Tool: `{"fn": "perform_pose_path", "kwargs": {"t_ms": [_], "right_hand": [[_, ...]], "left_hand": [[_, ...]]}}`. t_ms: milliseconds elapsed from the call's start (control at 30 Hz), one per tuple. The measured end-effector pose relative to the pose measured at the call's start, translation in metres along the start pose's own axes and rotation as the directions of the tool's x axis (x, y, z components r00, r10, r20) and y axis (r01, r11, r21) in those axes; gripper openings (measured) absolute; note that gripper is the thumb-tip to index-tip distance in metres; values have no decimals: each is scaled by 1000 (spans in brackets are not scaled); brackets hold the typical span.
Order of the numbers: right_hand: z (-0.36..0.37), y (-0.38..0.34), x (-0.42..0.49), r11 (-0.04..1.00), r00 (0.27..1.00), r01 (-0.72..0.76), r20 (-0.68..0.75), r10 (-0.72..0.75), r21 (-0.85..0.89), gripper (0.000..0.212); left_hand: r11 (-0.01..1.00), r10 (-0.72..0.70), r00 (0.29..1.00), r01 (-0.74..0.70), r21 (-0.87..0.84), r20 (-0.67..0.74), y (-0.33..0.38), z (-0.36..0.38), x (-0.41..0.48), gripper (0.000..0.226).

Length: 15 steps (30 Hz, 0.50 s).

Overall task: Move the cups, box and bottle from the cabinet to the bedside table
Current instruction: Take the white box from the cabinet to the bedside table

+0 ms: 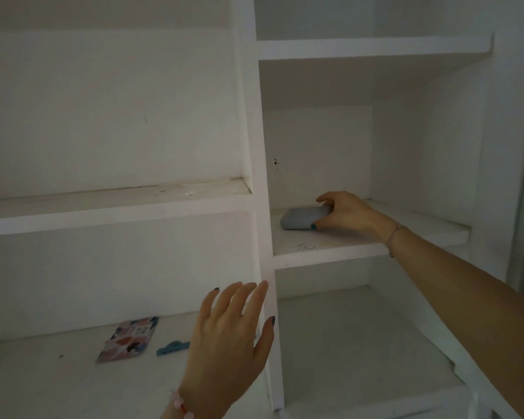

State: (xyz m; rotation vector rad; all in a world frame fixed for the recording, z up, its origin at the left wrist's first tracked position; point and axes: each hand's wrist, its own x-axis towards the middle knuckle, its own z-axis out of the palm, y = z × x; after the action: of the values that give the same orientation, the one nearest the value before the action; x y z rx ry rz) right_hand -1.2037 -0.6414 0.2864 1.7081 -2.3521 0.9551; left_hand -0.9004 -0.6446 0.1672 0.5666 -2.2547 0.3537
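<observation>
From the head camera I am looking into a white cabinet point(263, 176) of open shelves, split by an upright divider into a left and a right column; the picture is dim and a little soft. The box point(300, 218), flat, grey-blue and round-cornered, lies on the middle shelf point(330, 247) of the right column, towards that shelf's left end and close to the divider; as far as I can tell its underside is on the shelf board. My right grip point(348, 214), a bare hand reaching in from the right, has closed round the box's right end; the thumb sits on the near edge, the fingers curl over the far edge, and the palm covers that end. A thin cord bracelet point(394, 237) circles that wrist.

My left grip point(227, 337) is raised nearer to me, in front of the divider's lower part, back of the hand towards the camera; its fingers are straight and slightly spread and it has hold of nothing; whether the fingertips touch the divider I cannot tell. A pink bead bracelet point(178, 403) shows at that wrist.

On the lower left shelf lies a patterned card point(127, 338); just right of it, apart from it, is a small blue piece point(172, 348) whose right end is hidden behind the left grip.
</observation>
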Motion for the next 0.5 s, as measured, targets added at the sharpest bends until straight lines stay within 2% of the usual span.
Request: {"fn": "perform_pose_path", "kwargs": {"t_ms": [133,300,400,500], "right_hand": [[-14,-8,-39,996,983,65,-169,-75,-66,69],[-13,-20,-114,995,936,89,-345,-66,52,74],[-4,-28,-163,987,904,111,-425,-52,115,76],[9,-37,-209,974,898,136,-438,-45,179,75]], "left_hand": [[993,-27,998,21,-114,-51,12,-2,-4,45],[903,-151,988,154,-400,38,31,-1,-20,50],[754,-246,961,273,-597,128,41,-1,-30,40],[487,-320,904,413,-769,283,50,-4,-40,36]]}}
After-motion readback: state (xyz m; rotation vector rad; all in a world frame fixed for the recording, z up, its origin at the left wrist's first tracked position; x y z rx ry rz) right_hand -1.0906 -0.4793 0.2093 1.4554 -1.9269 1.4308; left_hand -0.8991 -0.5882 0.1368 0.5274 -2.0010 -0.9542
